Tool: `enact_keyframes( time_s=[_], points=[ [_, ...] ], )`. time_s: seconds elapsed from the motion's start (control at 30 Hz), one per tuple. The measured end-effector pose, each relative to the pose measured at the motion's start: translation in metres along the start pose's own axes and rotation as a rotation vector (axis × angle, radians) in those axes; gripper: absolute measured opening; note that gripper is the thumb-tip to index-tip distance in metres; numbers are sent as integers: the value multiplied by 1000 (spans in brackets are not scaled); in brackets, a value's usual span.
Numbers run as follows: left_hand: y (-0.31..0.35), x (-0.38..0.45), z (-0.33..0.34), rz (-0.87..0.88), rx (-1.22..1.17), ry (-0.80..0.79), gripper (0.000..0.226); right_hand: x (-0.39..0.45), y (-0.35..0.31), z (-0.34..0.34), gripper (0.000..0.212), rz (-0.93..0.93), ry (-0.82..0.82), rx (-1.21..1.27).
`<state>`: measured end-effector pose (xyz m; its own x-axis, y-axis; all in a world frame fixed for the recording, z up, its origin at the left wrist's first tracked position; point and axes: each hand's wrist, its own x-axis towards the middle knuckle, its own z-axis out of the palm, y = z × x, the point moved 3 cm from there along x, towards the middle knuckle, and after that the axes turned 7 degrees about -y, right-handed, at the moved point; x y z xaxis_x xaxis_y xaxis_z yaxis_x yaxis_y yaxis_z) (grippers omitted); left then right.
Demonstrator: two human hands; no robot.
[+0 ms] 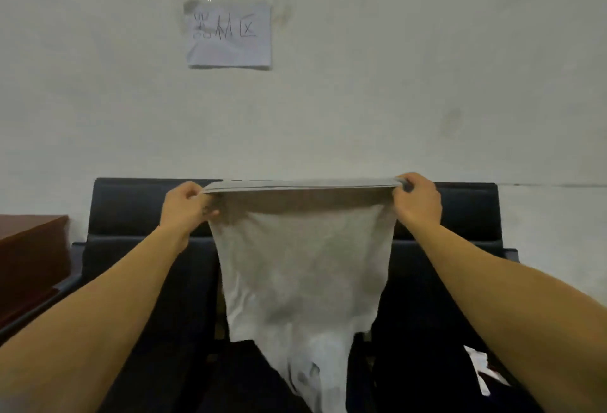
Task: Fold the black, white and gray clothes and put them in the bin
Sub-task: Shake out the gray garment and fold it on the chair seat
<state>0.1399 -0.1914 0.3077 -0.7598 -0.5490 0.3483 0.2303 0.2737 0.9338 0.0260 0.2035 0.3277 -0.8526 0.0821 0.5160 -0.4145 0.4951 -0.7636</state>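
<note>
Both arms reach forward and up, nearly straight. The left hand (187,207) has its grip clamped on one top corner of a gray garment (302,268), fingers curled over the edge, and the right hand (417,200) pinches the other corner the same way. The top edge is pulled taut and level between them, and the cloth hangs down, narrowing toward dark clothes (249,376) heaped on the black sofa (138,209). A handwritten paper sign (229,34) is stuck on the wall (394,67) above.
</note>
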Motion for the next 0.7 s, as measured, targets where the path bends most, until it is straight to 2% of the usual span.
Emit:
enact_keyframes(
  time_s=[0.1,0.17,0.27,0.37,0.43,0.5,0.57,0.63,0.7],
  points=[
    [-9,-16,-2,47,124,-78,20,-11,21,-1,20,-61,-17,-103],
    [-35,-41,-5,39,277,-177,19,-38,51,4,19,-88,-86,-198],
    [-92,-84,-10,-35,527,-377,19,-94,108,17,15,-125,-321,-333],
    [-167,-137,-14,-158,756,-656,22,-171,178,40,14,-105,-681,-463],
    [-211,-169,-13,-255,859,-901,24,-215,219,58,19,0,-976,-555],
    [-247,-200,-5,-425,890,-1105,23,-249,258,75,17,141,-1287,-588],
    [-269,-228,3,-556,888,-1227,41,-272,278,84,15,256,-1481,-612],
    [-291,-241,15,-619,918,-1236,44,-281,297,101,36,295,-1523,-642],
    [-313,-245,29,-581,954,-1198,48,-284,308,118,43,297,-1472,-639]
  ],
)
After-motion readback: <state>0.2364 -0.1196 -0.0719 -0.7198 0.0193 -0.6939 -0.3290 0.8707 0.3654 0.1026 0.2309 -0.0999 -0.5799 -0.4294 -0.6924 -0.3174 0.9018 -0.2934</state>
